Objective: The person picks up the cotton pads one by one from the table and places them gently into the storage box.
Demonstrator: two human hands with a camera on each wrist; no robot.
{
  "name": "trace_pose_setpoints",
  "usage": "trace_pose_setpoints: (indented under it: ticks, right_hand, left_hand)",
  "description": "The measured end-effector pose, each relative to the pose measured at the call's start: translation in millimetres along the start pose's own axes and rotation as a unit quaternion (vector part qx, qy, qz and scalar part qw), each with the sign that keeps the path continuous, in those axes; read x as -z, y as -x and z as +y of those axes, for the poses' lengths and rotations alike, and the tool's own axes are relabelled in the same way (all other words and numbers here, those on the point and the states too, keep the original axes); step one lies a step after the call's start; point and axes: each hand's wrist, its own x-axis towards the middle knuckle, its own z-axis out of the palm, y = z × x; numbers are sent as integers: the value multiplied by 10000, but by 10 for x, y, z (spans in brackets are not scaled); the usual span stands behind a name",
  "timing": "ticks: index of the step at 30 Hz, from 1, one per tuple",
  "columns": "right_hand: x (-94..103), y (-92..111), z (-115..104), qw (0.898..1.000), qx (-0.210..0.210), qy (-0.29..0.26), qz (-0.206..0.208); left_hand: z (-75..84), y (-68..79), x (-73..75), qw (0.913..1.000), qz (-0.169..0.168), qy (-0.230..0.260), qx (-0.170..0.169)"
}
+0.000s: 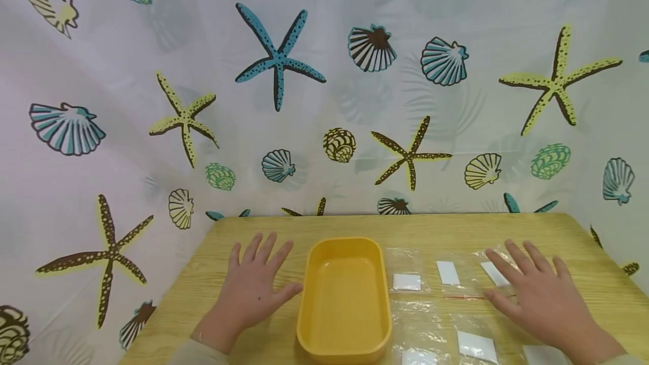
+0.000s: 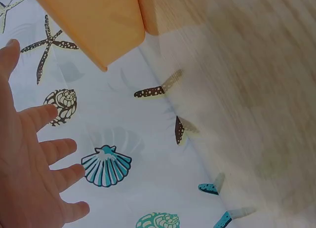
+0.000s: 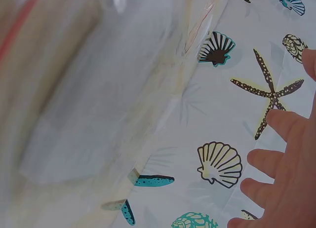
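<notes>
A deep yellow plastic tub [image 1: 345, 303] with rounded corners stands on the table, nothing inside it. Just left of it my left hand [image 1: 256, 289] is spread palm down, its thumb reaching toward the tub's rim. To the tub's right lie several clear zip bags, each with a white card in it, such as the near bag's card [image 1: 476, 346] and a back one [image 1: 407, 281]. My right hand [image 1: 539, 292] is spread over the bags on the right and partly hides them. In both wrist views the left hand [image 2: 29, 159] and right hand [image 3: 286, 164] have their fingers extended, holding nothing.
The light wood table [image 1: 274, 227] ends at a white curtain [image 1: 314, 89] printed with starfish and shells, which rises behind it and along both sides. One bag has a red seal strip [image 1: 463, 297].
</notes>
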Motion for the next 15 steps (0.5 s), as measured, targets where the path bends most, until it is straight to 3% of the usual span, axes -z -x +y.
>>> trace_pose_setpoints:
  ticks: [6, 9, 12, 15]
  right_hand:
    - [-18, -14, -27, 9999, 81, -56, -97]
    - [-22, -23, -43, 9998, 137, -62, -101]
    - [-23, -33, -63, 9997, 203, -94, -46]
    - [-22, -40, -81, 9996, 246, -114, -26]
  left_hand:
    - [58, 10, -5, 9985, -4, 550, 70]
    - [111, 8, 6, 9932, -214, 1092, 343]
    - [152, -5, 9, 9781, -584, 1839, 776]
    - [167, -32, -9, 9498, -1007, 2698, 1225]
